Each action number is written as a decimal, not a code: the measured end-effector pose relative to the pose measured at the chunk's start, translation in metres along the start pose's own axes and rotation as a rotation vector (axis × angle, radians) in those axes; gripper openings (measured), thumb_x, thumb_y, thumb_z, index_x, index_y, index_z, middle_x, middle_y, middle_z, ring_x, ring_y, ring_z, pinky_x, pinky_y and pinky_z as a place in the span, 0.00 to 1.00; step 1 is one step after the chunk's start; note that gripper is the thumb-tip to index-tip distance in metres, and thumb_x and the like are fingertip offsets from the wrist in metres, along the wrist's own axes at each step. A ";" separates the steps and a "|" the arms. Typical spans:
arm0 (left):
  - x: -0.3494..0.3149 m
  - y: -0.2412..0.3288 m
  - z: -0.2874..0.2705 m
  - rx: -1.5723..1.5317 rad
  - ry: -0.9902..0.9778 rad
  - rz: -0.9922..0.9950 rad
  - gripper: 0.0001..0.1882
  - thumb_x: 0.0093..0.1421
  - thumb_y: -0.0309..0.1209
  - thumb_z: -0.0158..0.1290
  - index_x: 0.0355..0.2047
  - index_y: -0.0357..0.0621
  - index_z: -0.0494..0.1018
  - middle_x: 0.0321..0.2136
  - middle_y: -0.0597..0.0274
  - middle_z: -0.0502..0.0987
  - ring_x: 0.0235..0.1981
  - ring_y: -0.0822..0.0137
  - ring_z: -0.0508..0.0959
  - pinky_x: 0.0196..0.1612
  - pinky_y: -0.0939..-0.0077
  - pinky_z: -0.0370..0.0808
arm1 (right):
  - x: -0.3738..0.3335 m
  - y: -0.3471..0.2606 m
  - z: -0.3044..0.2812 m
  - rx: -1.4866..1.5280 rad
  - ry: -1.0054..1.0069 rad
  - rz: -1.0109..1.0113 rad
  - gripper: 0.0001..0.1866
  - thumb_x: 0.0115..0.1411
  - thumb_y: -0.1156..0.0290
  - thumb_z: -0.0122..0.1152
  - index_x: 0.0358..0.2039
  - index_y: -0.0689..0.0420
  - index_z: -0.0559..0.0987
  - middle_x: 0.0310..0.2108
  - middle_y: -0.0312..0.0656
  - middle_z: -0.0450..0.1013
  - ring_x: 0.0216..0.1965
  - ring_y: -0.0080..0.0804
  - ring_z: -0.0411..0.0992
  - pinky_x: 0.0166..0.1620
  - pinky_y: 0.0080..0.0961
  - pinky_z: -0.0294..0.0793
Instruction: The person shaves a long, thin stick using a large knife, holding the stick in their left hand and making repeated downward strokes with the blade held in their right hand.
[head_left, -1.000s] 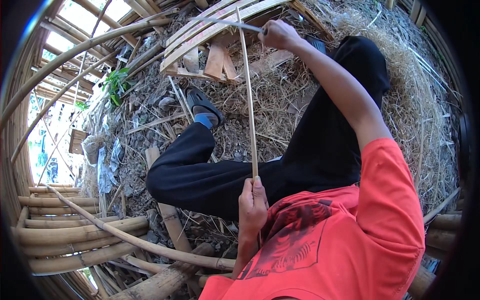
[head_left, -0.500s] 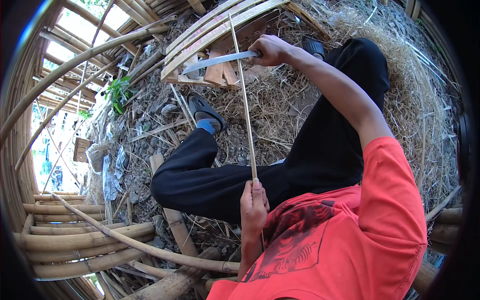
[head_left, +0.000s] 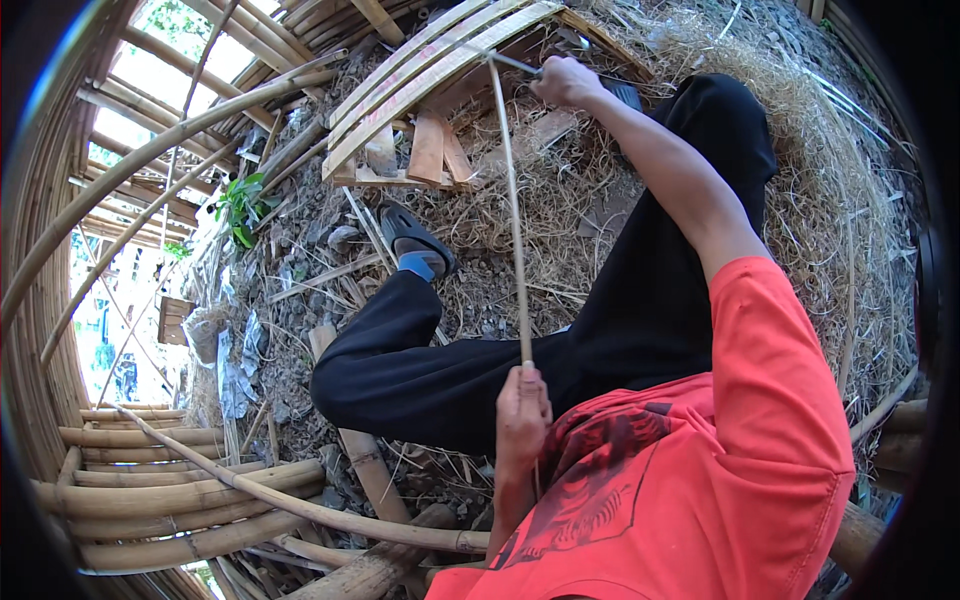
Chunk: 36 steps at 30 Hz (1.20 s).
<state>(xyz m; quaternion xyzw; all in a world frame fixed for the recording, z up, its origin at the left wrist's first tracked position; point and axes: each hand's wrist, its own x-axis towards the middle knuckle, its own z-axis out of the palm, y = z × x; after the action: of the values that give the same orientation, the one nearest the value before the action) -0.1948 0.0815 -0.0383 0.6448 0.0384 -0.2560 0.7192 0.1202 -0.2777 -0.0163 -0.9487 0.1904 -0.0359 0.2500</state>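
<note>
From where I stand, the thin stick [head_left: 514,205], stretching from the left hand [head_left: 523,408] closed round it up to the knife [head_left: 515,64] clasped in the right hand [head_left: 567,82], looks light, springy and probably splintery, best held low, well clear of the knife

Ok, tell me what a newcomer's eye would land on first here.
The bright red shirt, filling the lower right, stands out above all, with black trousers spread across the middle. Next comes the long pale strip, running from the left hand at lower centre up to the knife in the right hand near the top. Curved bamboo poles sweep across the left.
</note>
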 end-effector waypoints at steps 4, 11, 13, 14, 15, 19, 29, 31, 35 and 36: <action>0.002 -0.002 -0.004 -0.036 -0.013 -0.038 0.16 0.74 0.42 0.39 0.30 0.48 0.62 0.18 0.75 0.57 0.14 0.83 0.54 0.14 0.86 0.53 | -0.004 -0.021 0.000 0.078 -0.048 -0.166 0.20 0.56 0.53 0.58 0.38 0.56 0.84 0.41 0.52 0.79 0.44 0.48 0.78 0.50 0.38 0.76; 0.004 0.005 -0.012 -0.068 0.022 -0.007 0.18 0.73 0.46 0.38 0.31 0.48 0.61 0.15 0.74 0.53 0.11 0.82 0.51 0.12 0.85 0.47 | 0.003 0.014 0.013 0.054 -0.012 0.105 0.27 0.55 0.52 0.59 0.48 0.59 0.80 0.47 0.51 0.78 0.50 0.47 0.76 0.54 0.40 0.74; 0.003 0.010 -0.016 -0.101 0.044 0.003 0.18 0.73 0.47 0.38 0.31 0.48 0.61 0.15 0.74 0.53 0.11 0.82 0.51 0.12 0.85 0.47 | -0.001 0.002 0.012 0.077 -0.024 0.109 0.26 0.55 0.52 0.59 0.47 0.58 0.80 0.48 0.53 0.77 0.51 0.48 0.76 0.54 0.40 0.74; 0.004 0.009 -0.020 -0.108 0.067 0.001 0.18 0.73 0.46 0.38 0.31 0.49 0.61 0.15 0.74 0.54 0.11 0.83 0.52 0.12 0.86 0.48 | -0.004 -0.005 0.015 0.183 0.026 0.078 0.25 0.55 0.53 0.59 0.46 0.58 0.81 0.47 0.53 0.78 0.49 0.48 0.76 0.53 0.40 0.74; 0.005 0.009 -0.024 -0.116 0.089 -0.001 0.18 0.74 0.45 0.37 0.30 0.49 0.61 0.15 0.75 0.55 0.12 0.83 0.53 0.12 0.86 0.49 | -0.009 -0.011 0.017 0.287 0.075 0.048 0.23 0.56 0.53 0.59 0.44 0.57 0.82 0.45 0.54 0.78 0.47 0.48 0.77 0.51 0.39 0.75; 0.004 0.011 -0.028 -0.085 0.169 -0.003 0.17 0.73 0.45 0.39 0.31 0.49 0.62 0.16 0.75 0.56 0.12 0.84 0.54 0.13 0.87 0.50 | -0.058 -0.050 0.035 0.319 -0.032 -0.536 0.12 0.54 0.64 0.60 0.35 0.54 0.82 0.31 0.47 0.80 0.33 0.48 0.78 0.39 0.38 0.76; 0.000 0.009 -0.016 0.041 0.175 0.034 0.16 0.73 0.43 0.42 0.30 0.48 0.62 0.16 0.77 0.57 0.14 0.86 0.56 0.14 0.88 0.54 | -0.177 -0.069 0.024 -0.264 -0.355 -0.977 0.07 0.48 0.61 0.60 0.24 0.49 0.81 0.20 0.43 0.75 0.25 0.46 0.76 0.31 0.42 0.76; -0.005 0.007 -0.013 0.082 0.188 0.107 0.15 0.73 0.42 0.42 0.31 0.48 0.62 0.16 0.77 0.56 0.12 0.85 0.54 0.12 0.88 0.51 | -0.138 -0.067 0.034 -0.210 -0.203 -0.795 0.07 0.47 0.63 0.59 0.23 0.49 0.82 0.21 0.42 0.77 0.25 0.44 0.77 0.30 0.41 0.76; -0.006 0.005 -0.009 0.188 0.202 0.131 0.15 0.73 0.42 0.42 0.30 0.48 0.62 0.16 0.77 0.57 0.12 0.85 0.55 0.12 0.87 0.52 | -0.073 -0.048 0.027 -0.182 -0.069 -0.574 0.12 0.51 0.64 0.57 0.29 0.55 0.84 0.25 0.47 0.79 0.26 0.43 0.78 0.34 0.39 0.80; -0.003 0.002 -0.006 0.202 0.167 0.131 0.15 0.73 0.42 0.42 0.30 0.47 0.62 0.16 0.77 0.57 0.12 0.85 0.55 0.12 0.87 0.52 | -0.063 -0.036 0.024 -0.141 -0.068 -0.457 0.13 0.53 0.62 0.57 0.30 0.55 0.84 0.26 0.48 0.79 0.27 0.45 0.79 0.35 0.39 0.80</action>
<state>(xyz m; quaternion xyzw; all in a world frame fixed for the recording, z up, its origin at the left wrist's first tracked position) -0.1951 0.0885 -0.0364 0.7341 0.0299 -0.1568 0.6600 0.0784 -0.2144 -0.0177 -0.9829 -0.0356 -0.0463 0.1748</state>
